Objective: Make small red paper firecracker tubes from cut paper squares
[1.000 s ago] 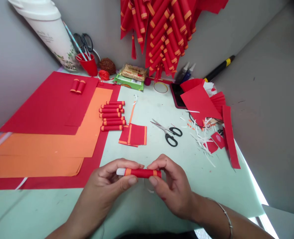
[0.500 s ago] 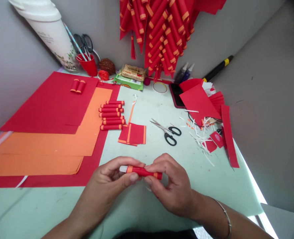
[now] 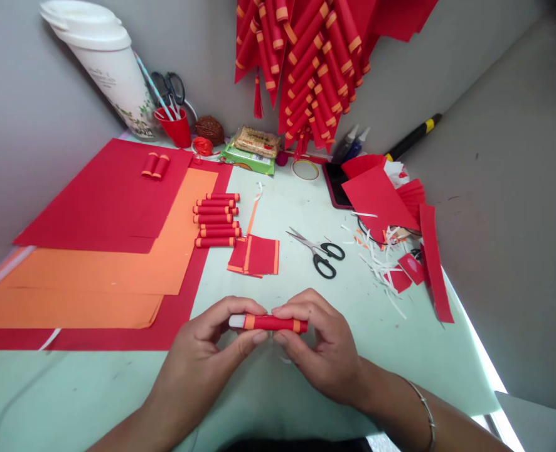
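Observation:
Both my hands pinch one red paper roll [image 3: 273,323] with orange bands at its ends, held level just above the pale green table [image 3: 306,207]. A white tip sticks out of the roll's left end. My left hand [image 3: 203,361] grips the left half between thumb and fingers. My right hand [image 3: 320,351] grips the right half the same way. A pile of several finished red rolls [image 3: 216,220] lies farther back, and a small stack of cut red squares with orange edges [image 3: 255,255] sits beside it.
Large red [image 3: 103,194] and orange sheets [image 3: 99,276] cover the left. Black-handled scissors [image 3: 319,250] lie centre right, red scraps and white shreds [image 3: 395,245] at the right. A white cup [image 3: 106,63], red pot with scissors [image 3: 174,122], tape ring [image 3: 305,169] and hanging roll ornament [image 3: 306,63] stand behind.
The hands stay closed on the roll, which has levelled out after a slight tilt. The view has shifted a little; nothing on the table has moved.

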Demonstrator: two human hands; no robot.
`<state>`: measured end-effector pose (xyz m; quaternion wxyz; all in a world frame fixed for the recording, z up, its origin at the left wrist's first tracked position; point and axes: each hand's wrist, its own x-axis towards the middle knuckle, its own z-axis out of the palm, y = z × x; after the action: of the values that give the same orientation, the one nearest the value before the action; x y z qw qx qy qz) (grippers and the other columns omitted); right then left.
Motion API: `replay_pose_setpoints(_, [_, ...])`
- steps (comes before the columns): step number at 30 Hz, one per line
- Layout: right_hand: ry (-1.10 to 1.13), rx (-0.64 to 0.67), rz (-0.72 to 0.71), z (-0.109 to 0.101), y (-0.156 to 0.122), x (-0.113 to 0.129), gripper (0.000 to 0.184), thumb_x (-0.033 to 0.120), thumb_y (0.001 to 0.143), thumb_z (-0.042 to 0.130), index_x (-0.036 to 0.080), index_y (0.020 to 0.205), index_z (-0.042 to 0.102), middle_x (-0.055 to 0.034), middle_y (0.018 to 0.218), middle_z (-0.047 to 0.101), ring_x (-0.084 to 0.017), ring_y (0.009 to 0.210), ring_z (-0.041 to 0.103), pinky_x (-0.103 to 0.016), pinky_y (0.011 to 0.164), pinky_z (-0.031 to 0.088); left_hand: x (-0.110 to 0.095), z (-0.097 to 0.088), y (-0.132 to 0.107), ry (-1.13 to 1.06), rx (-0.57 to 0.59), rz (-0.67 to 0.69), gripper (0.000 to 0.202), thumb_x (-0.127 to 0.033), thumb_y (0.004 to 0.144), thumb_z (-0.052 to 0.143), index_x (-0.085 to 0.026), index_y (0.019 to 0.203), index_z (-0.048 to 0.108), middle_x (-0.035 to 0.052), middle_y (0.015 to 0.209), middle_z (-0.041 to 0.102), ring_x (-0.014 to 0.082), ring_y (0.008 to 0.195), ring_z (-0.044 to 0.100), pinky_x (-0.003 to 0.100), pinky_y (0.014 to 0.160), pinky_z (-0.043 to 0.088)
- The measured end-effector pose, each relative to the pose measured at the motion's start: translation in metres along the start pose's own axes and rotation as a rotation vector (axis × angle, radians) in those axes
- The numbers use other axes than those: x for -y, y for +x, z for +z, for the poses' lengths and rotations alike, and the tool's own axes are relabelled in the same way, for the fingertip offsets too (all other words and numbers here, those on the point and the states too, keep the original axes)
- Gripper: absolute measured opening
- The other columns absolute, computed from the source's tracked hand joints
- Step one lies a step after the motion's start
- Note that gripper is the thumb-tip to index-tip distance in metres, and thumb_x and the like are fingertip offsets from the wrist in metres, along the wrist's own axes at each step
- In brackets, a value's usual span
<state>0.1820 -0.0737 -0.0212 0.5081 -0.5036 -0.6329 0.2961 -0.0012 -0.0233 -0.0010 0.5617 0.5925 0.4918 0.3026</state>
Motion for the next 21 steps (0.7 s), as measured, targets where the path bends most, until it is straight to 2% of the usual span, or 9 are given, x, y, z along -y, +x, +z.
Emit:
replay_pose_setpoints(3, [0.009, -0.024, 0.022, 0.0017, -0.0002, 0.0004, 0.017, 0.021, 0.085, 0.066, 0.023, 0.102, 0.066, -0.0028, 0.085, 0.065, -0.017, 0.074, 0.063, -0.031, 0.066, 0.055, -0.0007, 0.0005, -0.0011, 0.064, -0.001, 0.061, 0.009, -0.031, 0.078, 0.077, -0.032, 0.087, 0.077, 0.0000, 0.086, 0.075, 0.0208, 0.083, 0.069, 0.024, 0.076, 0.053])
replay_pose_setpoints(9, [0.077, 0.000, 0.081, 0.0016, -0.0004, -0.0003, 0.012, 0.022, 0.083, 0.068, 0.022, 0.095, 0.065, -0.0012, 0.081, 0.062, -0.016, 0.071, 0.061, -0.030, 0.064, 0.053, 0.0004, -0.0006, -0.0037, 0.114, 0.015, 0.170, 0.008, -0.027, 0.079, 0.076, -0.033, 0.084, 0.080, 0.0022, 0.085, 0.076, 0.0216, 0.081, 0.070, 0.026, 0.074, 0.054])
replay_pose_setpoints(14, [0.183, 0.015, 0.111, 0.0017, -0.0012, -0.0022, 0.014, 0.024, 0.083, 0.070, 0.023, 0.095, 0.063, -0.0010, 0.082, 0.060, -0.015, 0.069, 0.059, -0.029, 0.063, 0.052, 0.0011, -0.0007, -0.0067, 0.114, -0.026, 0.226, 0.013, -0.024, 0.078, 0.076, -0.033, 0.086, 0.080, 0.0025, 0.084, 0.077, 0.0225, 0.080, 0.070, 0.028, 0.072, 0.055])
replay_pose_setpoints(17, [0.230, 0.008, 0.181, 0.0020, -0.0022, -0.0034, 0.021, 0.027, 0.083, 0.070, 0.023, 0.102, 0.061, -0.0007, 0.083, 0.060, -0.015, 0.070, 0.057, -0.029, 0.063, 0.052, -0.0022, -0.0019, -0.0057, 0.119, -0.077, 0.228, 0.011, -0.026, 0.077, 0.077, -0.034, 0.084, 0.080, 0.0013, 0.082, 0.076, 0.0223, 0.079, 0.070, 0.027, 0.073, 0.054])
replay_pose_setpoints(19, [0.257, 0.000, 0.212, 0.0022, -0.0025, -0.0040, 0.020, 0.027, 0.084, 0.069, 0.023, 0.102, 0.061, 0.0002, 0.081, 0.059, -0.015, 0.069, 0.057, -0.027, 0.062, 0.051, -0.0043, -0.0032, -0.0045, 0.132, -0.102, 0.191, 0.008, -0.029, 0.075, 0.079, -0.035, 0.081, 0.080, 0.0001, 0.082, 0.077, 0.0217, 0.078, 0.070, 0.025, 0.074, 0.054])
replay_pose_setpoints(21, [0.279, 0.003, 0.227, 0.0023, -0.0023, -0.0044, 0.015, 0.024, 0.085, 0.067, 0.023, 0.099, 0.061, 0.0012, 0.078, 0.057, -0.014, 0.067, 0.056, -0.026, 0.059, 0.050, -0.0054, -0.0041, -0.0034, 0.141, -0.121, 0.132, 0.016, -0.032, 0.073, 0.081, -0.036, 0.088, 0.080, -0.0004, 0.087, 0.078, 0.0221, 0.082, 0.070, 0.024, 0.076, 0.053])
